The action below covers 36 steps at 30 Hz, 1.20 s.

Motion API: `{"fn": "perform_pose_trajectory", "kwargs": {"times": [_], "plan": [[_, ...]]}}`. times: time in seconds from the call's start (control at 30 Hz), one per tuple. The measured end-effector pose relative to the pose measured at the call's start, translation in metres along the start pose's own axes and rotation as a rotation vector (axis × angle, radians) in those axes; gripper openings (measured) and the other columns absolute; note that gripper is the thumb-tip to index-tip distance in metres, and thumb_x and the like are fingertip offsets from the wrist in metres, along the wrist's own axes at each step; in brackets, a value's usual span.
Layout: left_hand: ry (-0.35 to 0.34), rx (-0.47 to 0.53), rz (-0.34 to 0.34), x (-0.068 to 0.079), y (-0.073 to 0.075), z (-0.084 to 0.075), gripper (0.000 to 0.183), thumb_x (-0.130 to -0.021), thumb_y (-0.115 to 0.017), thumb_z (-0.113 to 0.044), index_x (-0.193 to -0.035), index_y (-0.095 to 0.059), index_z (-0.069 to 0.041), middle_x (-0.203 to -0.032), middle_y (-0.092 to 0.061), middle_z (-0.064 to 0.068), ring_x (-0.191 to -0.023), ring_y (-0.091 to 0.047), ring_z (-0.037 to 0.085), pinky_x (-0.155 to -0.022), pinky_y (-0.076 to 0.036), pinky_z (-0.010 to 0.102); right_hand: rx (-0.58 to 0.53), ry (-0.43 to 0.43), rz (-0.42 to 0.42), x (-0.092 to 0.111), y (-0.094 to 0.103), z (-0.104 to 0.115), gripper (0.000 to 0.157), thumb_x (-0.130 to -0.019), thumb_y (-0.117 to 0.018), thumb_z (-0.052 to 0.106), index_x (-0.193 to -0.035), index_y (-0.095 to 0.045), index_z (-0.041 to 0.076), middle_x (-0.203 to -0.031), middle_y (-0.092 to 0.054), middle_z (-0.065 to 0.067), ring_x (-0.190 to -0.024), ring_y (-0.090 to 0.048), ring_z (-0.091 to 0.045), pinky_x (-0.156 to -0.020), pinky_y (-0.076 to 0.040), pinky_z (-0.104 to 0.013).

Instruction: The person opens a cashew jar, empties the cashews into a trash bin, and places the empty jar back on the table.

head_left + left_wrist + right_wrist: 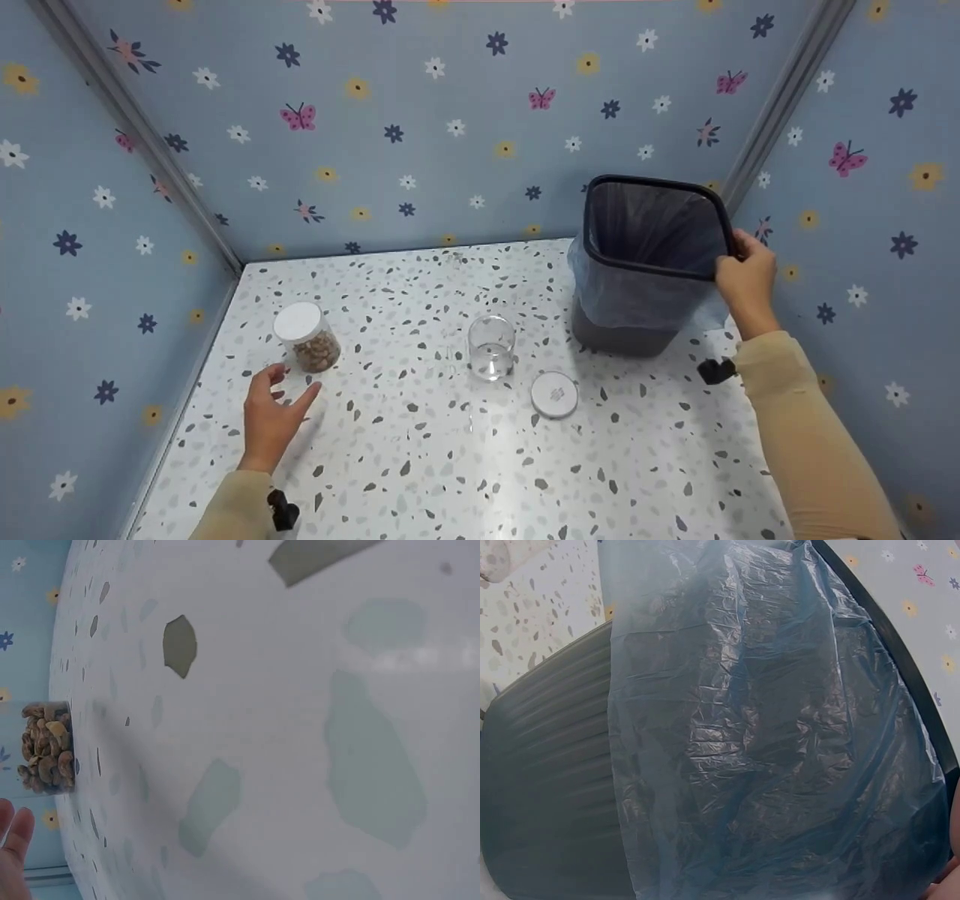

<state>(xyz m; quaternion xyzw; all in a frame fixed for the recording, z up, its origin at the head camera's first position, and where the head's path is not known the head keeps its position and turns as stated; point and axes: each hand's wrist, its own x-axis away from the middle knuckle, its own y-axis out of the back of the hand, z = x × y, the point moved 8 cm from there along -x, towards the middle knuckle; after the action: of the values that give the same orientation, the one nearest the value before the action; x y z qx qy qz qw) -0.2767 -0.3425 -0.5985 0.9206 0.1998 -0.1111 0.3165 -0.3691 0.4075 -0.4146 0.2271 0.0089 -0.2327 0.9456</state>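
At the right, my right hand [750,281] grips the black rim of a grey trash bin [619,337], thumb on the near side. A blue plastic bag [727,720] lines the bin and hangs over its outside. On the left, my left hand [271,420] is just short of a clear jar of cashews [316,351], thumb and fingers spread apart and holding nothing. The jar stands upright under a white lid [298,321]. In the left wrist view, the cashews [49,750] show brown skins through the wall, with fingertips [21,829] below them.
Mid-table stands an uncovered clear jar [492,351], with a loose white lid [555,395] lying flat to its right. Flower-patterned panels [450,165] close off the back and both sides of the speckled white table [420,465]. The bin stands near the back right corner.
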Motion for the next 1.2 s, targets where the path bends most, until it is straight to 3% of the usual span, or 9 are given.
{"fn": "perform_pose_trajectory", "kwargs": {"times": [0.4,0.57,0.93,1.2], "plan": [[0.119,0.069,0.021,-0.01,0.001,0.012,0.084,-0.093,-0.087,-0.018,-0.158,-0.041,0.008,-0.16,-0.046,0.032,-0.149,-0.049,0.049,-0.119,-0.047,0.061,0.005,-0.009,-0.016,-0.001,-0.001,-0.002,0.061,-0.102,-0.041,0.0,-0.163,-0.049,0.004,-0.159,-0.057,-0.019,-0.144,-0.055,-0.029,-0.116,-0.047,-0.035],[0.129,0.086,0.03,-0.014,-0.002,0.012,0.087,-0.094,-0.087,-0.02,-0.16,-0.038,0.008,-0.162,-0.043,0.032,-0.15,-0.046,0.05,-0.12,-0.046,0.062,0.007,-0.006,-0.019,-0.001,0.0,0.0,0.062,-0.102,-0.042,0.0,-0.164,-0.046,0.003,-0.16,-0.056,-0.02,-0.144,-0.054,-0.03,-0.114,-0.047,-0.034],[0.166,0.116,0.065,-0.02,-0.01,0.017,0.094,-0.095,-0.086,-0.025,-0.164,-0.03,0.006,-0.166,-0.038,0.031,-0.154,-0.042,0.049,-0.123,-0.043,0.061,0.013,-0.013,0.003,-0.002,0.0,-0.002,0.065,-0.102,-0.04,0.002,-0.168,-0.039,0.005,-0.167,-0.05,-0.018,-0.153,-0.05,-0.032,-0.124,-0.044,-0.04],[0.193,0.144,0.067,-0.03,-0.023,0.02,0.097,-0.095,-0.087,-0.026,-0.167,-0.027,0.003,-0.168,-0.036,0.029,-0.157,-0.039,0.047,-0.126,-0.041,0.06,0.008,-0.023,-0.021,-0.003,0.0,-0.002,0.065,-0.102,-0.042,0.0,-0.166,-0.043,0.005,-0.166,-0.051,-0.017,-0.152,-0.051,-0.03,-0.124,-0.044,-0.038]]}}
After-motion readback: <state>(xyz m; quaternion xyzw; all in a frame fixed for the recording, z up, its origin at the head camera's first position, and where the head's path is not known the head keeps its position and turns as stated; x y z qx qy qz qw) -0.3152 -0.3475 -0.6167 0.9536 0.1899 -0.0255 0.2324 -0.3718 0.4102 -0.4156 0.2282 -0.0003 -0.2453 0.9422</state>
